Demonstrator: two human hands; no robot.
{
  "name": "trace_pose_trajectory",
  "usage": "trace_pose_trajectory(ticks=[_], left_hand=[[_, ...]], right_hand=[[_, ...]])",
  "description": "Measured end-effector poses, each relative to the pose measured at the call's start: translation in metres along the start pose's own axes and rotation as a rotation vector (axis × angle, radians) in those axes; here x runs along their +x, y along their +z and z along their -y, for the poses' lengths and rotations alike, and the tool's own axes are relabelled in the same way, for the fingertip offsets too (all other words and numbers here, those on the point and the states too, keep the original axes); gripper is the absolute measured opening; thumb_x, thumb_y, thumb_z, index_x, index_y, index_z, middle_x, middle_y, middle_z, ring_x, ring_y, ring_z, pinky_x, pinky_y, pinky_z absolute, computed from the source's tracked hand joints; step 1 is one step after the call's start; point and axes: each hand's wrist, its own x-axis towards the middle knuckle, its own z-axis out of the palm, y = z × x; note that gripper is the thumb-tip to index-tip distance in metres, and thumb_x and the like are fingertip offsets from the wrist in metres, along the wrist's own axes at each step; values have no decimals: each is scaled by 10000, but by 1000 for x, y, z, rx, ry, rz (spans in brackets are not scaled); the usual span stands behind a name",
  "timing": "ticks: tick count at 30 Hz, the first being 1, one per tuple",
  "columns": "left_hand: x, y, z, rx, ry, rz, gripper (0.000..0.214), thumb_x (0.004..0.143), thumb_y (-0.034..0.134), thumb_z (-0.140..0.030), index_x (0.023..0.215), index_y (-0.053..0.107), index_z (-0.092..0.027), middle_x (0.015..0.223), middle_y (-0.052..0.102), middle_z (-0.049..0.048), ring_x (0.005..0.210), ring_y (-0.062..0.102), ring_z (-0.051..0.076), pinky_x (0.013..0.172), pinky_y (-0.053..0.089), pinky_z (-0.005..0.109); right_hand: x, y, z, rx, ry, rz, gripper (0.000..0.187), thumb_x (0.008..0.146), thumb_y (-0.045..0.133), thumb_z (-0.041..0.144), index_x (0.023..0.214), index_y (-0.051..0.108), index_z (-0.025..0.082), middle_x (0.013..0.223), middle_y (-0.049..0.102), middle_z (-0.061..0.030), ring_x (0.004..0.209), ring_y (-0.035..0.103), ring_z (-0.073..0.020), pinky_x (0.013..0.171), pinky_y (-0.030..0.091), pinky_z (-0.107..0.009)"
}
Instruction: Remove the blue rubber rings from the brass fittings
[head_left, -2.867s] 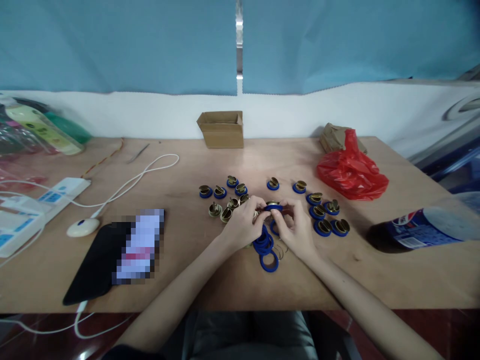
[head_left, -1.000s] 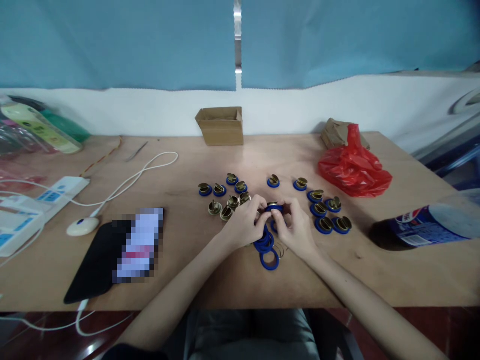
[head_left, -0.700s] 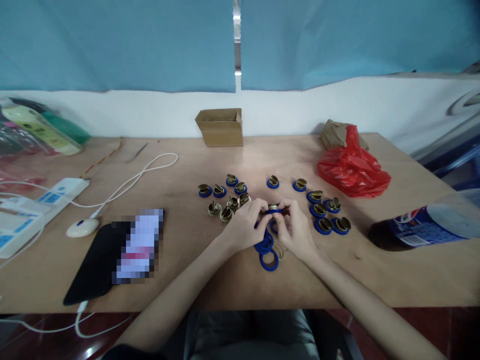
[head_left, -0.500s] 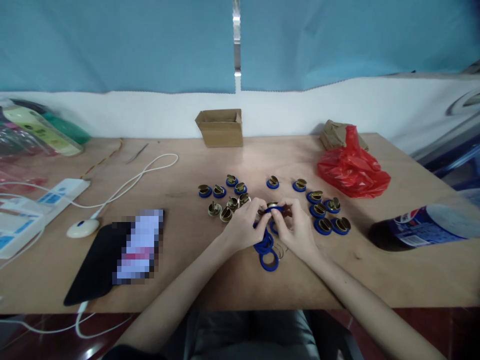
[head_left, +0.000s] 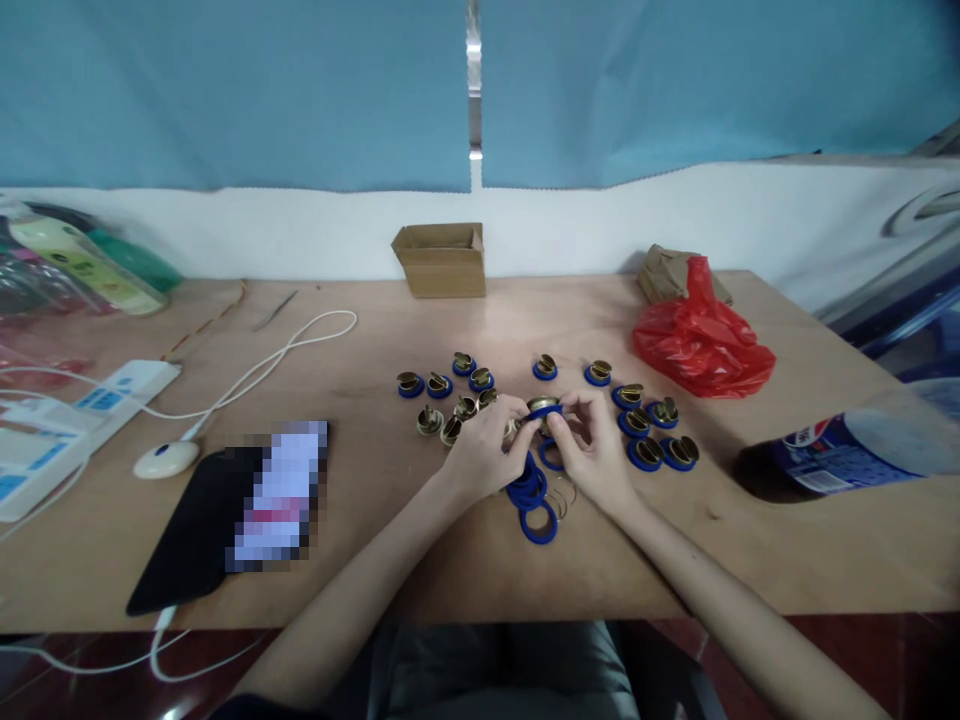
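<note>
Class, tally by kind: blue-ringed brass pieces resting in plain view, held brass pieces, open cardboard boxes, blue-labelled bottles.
Resting blue-ringed brass pieces: 11
Held brass piece: 1
Open cardboard box: 1
Blue-labelled bottle: 1
Total: 14

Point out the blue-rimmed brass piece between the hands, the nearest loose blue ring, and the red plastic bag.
Blue-rimmed brass piece [head_left: 546, 410]: head view, near edge of its blue rim.
Nearest loose blue ring [head_left: 539, 540]: head view, near edge of the band.
Red plastic bag [head_left: 703, 348]: head view, middle of its body.
</note>
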Motion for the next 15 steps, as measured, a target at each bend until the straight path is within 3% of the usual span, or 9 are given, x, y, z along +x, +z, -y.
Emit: trace_pose_trajectory(ticks=[15], left_hand=[[-1, 2, -5, -15, 27, -40, 87, 906, 591, -178, 909, 511, -213, 750, 649, -16, 665, 673, 106, 626, 536, 189]], right_hand=[[-1, -1, -2, -161, -99, 42, 91, 985, 479, 283, 916, 452, 230, 797, 526, 11, 669, 529, -141, 619, 429, -271]])
